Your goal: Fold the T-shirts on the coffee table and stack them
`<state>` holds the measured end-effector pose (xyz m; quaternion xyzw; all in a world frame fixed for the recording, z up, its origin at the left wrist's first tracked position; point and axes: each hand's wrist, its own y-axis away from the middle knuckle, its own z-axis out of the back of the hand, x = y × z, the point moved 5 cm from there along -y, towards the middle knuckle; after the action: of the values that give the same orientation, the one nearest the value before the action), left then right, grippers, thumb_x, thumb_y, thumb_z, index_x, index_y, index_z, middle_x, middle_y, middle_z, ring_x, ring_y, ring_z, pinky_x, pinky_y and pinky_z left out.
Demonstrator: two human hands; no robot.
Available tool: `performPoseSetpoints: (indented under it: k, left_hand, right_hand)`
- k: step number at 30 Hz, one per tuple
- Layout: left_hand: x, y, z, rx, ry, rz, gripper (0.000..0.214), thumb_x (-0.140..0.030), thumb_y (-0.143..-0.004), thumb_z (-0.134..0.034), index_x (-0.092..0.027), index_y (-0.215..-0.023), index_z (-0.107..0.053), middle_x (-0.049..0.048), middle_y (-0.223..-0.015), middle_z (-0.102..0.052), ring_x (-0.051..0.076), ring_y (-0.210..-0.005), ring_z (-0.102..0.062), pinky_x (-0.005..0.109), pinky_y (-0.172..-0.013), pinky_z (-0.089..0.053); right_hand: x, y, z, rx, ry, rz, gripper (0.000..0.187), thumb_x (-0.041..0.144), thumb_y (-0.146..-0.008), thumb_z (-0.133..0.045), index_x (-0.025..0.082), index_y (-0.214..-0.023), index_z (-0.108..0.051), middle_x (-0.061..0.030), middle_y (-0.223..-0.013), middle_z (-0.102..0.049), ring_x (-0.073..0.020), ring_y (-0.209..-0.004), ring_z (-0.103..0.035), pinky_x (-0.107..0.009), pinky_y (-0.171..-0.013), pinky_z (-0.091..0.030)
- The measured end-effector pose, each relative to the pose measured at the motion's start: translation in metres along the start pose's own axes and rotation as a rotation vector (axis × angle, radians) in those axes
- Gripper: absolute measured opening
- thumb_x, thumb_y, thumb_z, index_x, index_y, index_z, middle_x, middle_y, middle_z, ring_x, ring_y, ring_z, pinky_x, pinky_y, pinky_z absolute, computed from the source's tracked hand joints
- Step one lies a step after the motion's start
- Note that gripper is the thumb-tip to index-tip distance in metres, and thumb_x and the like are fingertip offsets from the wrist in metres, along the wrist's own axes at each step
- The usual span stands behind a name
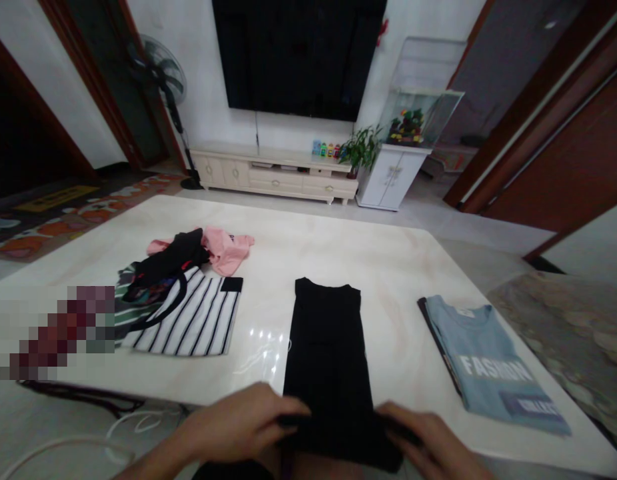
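So this was a living room with a big pale glossy table (388, 267) filling most of the view. Along the back wall, going left to right, stood a pedestal fan (161, 73), a dark TV (298, 53) over a low cream cabinet (278, 177), a potted plant (361, 150) and a fish tank (418, 117) on a white stand.

On the table's left side, at roughly 10 o'clock from the hands, sat a loose heap. It had a striped shirt (198, 320) lying flat, a black strappy piece (168, 260) thrown on top of it, and a pink top (228, 250) just behind, touching both.

The left hand (238, 423) was at the near edge of the table, fingers curled closed on the near left corner of the black garment (328, 347). That garment was folded into a long narrow strip. It ran flat from the hands straight out toward 12 o'clock in the middle of the table, with its near end hanging a bit over the edge between the two hands.

The right hand (428, 443) had the near right corner, fingers pinched down on the hem. So both hands held the same end, one per corner, and the rest of the cloth lay beyond the fingertips.

Off at about 2 o'clock from the right hand, well apart from the black strip, lay a folded blue-grey T-shirt (483, 360) with "FASHION" printed on it.
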<state>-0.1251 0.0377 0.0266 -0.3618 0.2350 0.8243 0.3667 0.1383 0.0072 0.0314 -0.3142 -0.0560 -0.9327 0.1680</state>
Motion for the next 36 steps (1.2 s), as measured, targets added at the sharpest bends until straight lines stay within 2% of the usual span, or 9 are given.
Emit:
performPoseSetpoints:
  k: [2, 5, 10, 15, 21, 23, 26, 30, 36]
  left_hand:
    - [0.012, -0.038, 0.039, -0.112, 0.038, 0.044, 0.029, -0.031, -0.085, -0.046, -0.026, -0.109, -0.061, -0.0013, -0.085, -0.069, 0.014, -0.072, -0.061, 0.023, -0.066, -0.045]
    - [0.049, -0.108, 0.083, -0.366, 0.042, 0.159, 0.027, -0.026, -0.077, -0.055, -0.017, -0.101, -0.064, 0.0014, -0.088, -0.067, 0.014, -0.075, -0.06, 0.022, -0.066, -0.044]
    - [0.102, -0.169, 0.103, -0.45, -0.037, 0.324, 0.019, -0.019, -0.071, -0.06, -0.015, -0.088, -0.067, 0.0018, -0.081, -0.068, 0.016, -0.075, -0.06, 0.024, -0.069, -0.045]
    - [0.115, -0.174, 0.11, -0.53, -0.1, 0.423, 0.02, -0.027, -0.072, -0.062, -0.018, -0.09, -0.067, 0.0028, -0.085, -0.066, 0.018, -0.082, -0.06, 0.026, -0.073, -0.045]
    - [0.114, -0.167, 0.088, -0.708, -0.162, 0.562, 0.042, -0.025, -0.081, -0.052, -0.015, -0.121, -0.049, 0.0143, -0.122, -0.051, 0.026, -0.113, -0.047, 0.036, -0.092, -0.039]
    - [0.114, -0.164, 0.082, -0.732, -0.151, 0.571, 0.045, -0.025, -0.082, -0.05, -0.011, -0.124, -0.045, 0.0179, -0.124, -0.049, 0.028, -0.116, -0.045, 0.038, -0.095, -0.036]
    - [0.114, -0.164, 0.084, -0.691, -0.085, 0.549, 0.032, -0.021, -0.079, -0.054, -0.009, -0.108, -0.057, 0.0168, -0.109, -0.06, 0.028, -0.106, -0.054, 0.039, -0.09, -0.041]
    - [0.094, -0.164, 0.114, -0.629, 0.05, 0.403, 0.02, -0.016, -0.072, -0.061, -0.013, -0.091, -0.066, 0.0064, -0.088, -0.069, 0.021, -0.083, -0.063, 0.029, -0.076, -0.048]
    - [0.02, -0.128, 0.17, -0.798, 0.171, -0.08, 0.028, -0.017, -0.075, -0.057, -0.015, -0.103, -0.06, 0.0045, -0.106, -0.063, 0.015, -0.092, -0.059, 0.025, -0.081, -0.046]
  right_hand:
    - [-0.01, -0.052, 0.024, -0.116, 0.008, -0.057, 0.031, 0.036, -0.081, -0.05, 0.024, -0.106, -0.063, -0.0039, -0.101, -0.068, -0.0197, -0.091, -0.063, -0.028, -0.078, -0.049]
    - [-0.038, -0.14, 0.03, -0.143, 0.07, -0.183, 0.023, 0.025, -0.076, -0.053, 0.018, -0.095, -0.065, -0.0057, -0.097, -0.068, -0.0199, -0.09, -0.062, -0.028, -0.078, -0.047]
    - [-0.074, -0.218, 0.019, -0.166, 0.127, -0.278, 0.013, 0.018, -0.073, -0.057, 0.015, -0.081, -0.066, -0.0068, -0.084, -0.069, -0.0194, -0.081, -0.063, -0.027, -0.071, -0.046]
    - [-0.087, -0.223, 0.022, -0.241, 0.178, -0.351, 0.02, 0.024, -0.077, -0.054, 0.013, -0.091, -0.063, -0.0102, -0.084, -0.066, -0.0231, -0.082, -0.062, -0.032, -0.072, -0.045]
    - [-0.061, -0.202, -0.003, -0.426, 0.204, -0.337, 0.049, 0.026, -0.079, -0.051, 0.013, -0.126, -0.043, -0.0202, -0.135, -0.039, -0.0318, -0.124, -0.036, -0.044, -0.094, -0.035]
    - [-0.061, -0.195, -0.012, -0.463, 0.168, -0.373, 0.052, 0.026, -0.078, -0.052, 0.009, -0.126, -0.043, -0.0249, -0.131, -0.041, -0.0352, -0.122, -0.038, -0.049, -0.093, -0.035]
    - [-0.07, -0.195, -0.011, -0.469, 0.055, -0.456, 0.042, 0.024, -0.071, -0.056, -0.001, -0.106, -0.056, -0.0291, -0.101, -0.059, -0.0382, -0.097, -0.056, -0.052, -0.078, -0.043]
    - [-0.066, -0.202, 0.022, -0.459, -0.161, -0.392, 0.018, 0.022, -0.062, -0.061, 0.009, -0.075, -0.063, -0.0118, -0.068, -0.065, -0.0256, -0.066, -0.063, -0.038, -0.06, -0.05]
    - [0.0, -0.16, 0.094, -0.801, -0.224, -0.036, 0.027, 0.028, -0.067, -0.056, 0.018, -0.092, -0.057, -0.0047, -0.09, -0.062, -0.0194, -0.086, -0.058, -0.034, -0.075, -0.048]
